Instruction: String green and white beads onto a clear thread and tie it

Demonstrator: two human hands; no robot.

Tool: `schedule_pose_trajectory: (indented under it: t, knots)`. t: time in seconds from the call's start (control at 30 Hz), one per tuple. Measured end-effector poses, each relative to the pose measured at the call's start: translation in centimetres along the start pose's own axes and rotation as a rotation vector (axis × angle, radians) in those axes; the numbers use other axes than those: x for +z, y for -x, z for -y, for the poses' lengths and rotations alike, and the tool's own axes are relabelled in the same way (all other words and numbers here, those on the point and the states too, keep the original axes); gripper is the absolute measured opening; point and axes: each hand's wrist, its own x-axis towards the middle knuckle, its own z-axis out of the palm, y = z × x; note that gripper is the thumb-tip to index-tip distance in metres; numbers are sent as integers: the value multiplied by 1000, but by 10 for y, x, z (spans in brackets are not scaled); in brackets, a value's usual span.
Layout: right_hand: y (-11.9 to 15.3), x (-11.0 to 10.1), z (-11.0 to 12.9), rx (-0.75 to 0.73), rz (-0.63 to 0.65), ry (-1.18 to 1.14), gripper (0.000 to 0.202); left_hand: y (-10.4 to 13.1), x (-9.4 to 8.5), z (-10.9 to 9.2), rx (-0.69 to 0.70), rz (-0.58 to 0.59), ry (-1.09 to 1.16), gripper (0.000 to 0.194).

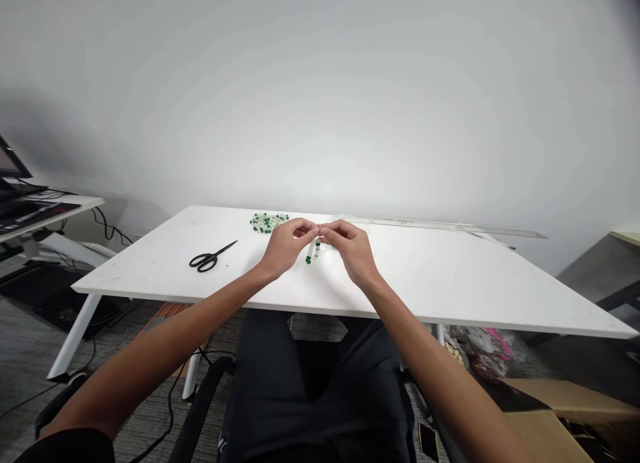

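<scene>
Tips tight, beads dangling!

Weak pinch or slick thread could, prob., spill the bead strand (310, 252) over the table (425, 283). L hand (284, 246) & R hand (353, 245) both pinch it, tips meeting, forearms in from approx. 8 & 4 o'clock; strand's at 6 o'clock, just below fingertips.

The left hand (286, 245) and right hand (351, 248) meet at pinched fingertips (325, 231); behind them, the left forearm (185, 336) and right forearm (425, 340) slant outward.
</scene>
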Motion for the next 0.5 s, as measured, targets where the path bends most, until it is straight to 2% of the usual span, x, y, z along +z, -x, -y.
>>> schedule_pose_trajectory:
  t: [0.2, 0.37, 0.5]
  knots:
    - [3, -1, -6, 14, -2, -20, 17, 4, 0, 1, 94, 3, -132, 18]
    - [7, -3, -7, -16, -31, 66, 18, 5, -1, 2, 146, 21, -236, 17]
    - [8, -3, -9, -64, -35, 143, 19, 6, 0, 5, 96, 23, -230, 18]
